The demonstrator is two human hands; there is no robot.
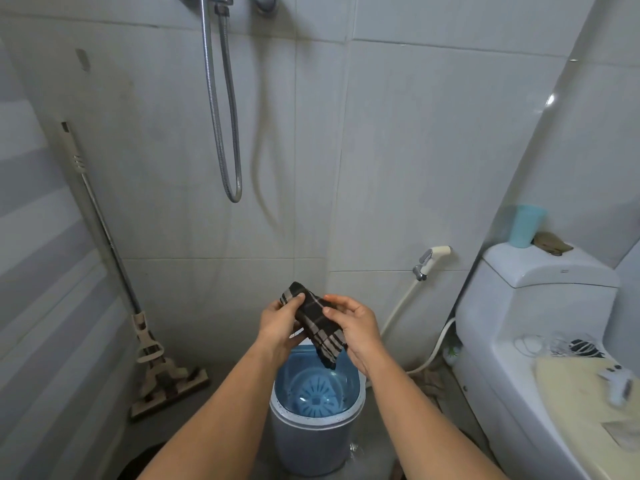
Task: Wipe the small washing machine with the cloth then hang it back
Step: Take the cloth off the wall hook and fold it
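A dark checked cloth (317,322), folded into a strip, hangs in the air above the small washing machine (313,441). My left hand (278,323) grips the cloth's upper end, thumb on top. My right hand (356,327) pinches its middle from the right side. The cloth's lower end dangles over the machine's open blue tub, apart from it. The machine is a grey round drum with a white rim and stands on the floor below my forearms.
A flat mop (152,362) leans on the left wall. A shower hose (225,133) loops down the back wall. The toilet (540,341) fills the right, with a blue cup (526,225) on its cistern and a bidet sprayer (431,259) beside it.
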